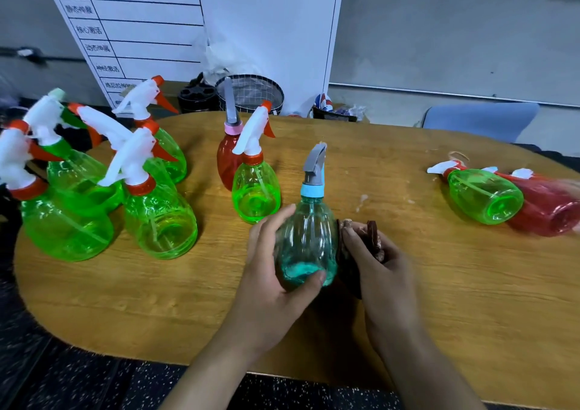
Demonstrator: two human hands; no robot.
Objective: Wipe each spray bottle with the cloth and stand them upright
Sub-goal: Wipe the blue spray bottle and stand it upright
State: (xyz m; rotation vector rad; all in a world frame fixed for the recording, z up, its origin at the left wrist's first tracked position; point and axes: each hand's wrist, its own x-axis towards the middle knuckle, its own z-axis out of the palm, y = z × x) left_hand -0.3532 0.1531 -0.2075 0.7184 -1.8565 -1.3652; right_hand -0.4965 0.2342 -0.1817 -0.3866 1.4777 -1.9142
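Observation:
My left hand (276, 271) grips a teal spray bottle (306, 237) with a grey nozzle, held upright near the middle of the wooden table (439, 300). My right hand (379, 265) holds a dark brown cloth (351, 268) against the bottle's right side. Several green bottles (157, 209) stand upright at the left. A green bottle (255, 190) and a red bottle (227, 158) stand upright behind the teal one. At the right, a green bottle (483, 194) and a red bottle (546, 205) lie on their sides.
A wire mesh basket (257, 94) and a black holder (196, 96) sit behind the table's far edge, in front of a white board (270, 33). A blue chair back (480, 119) stands at the far right.

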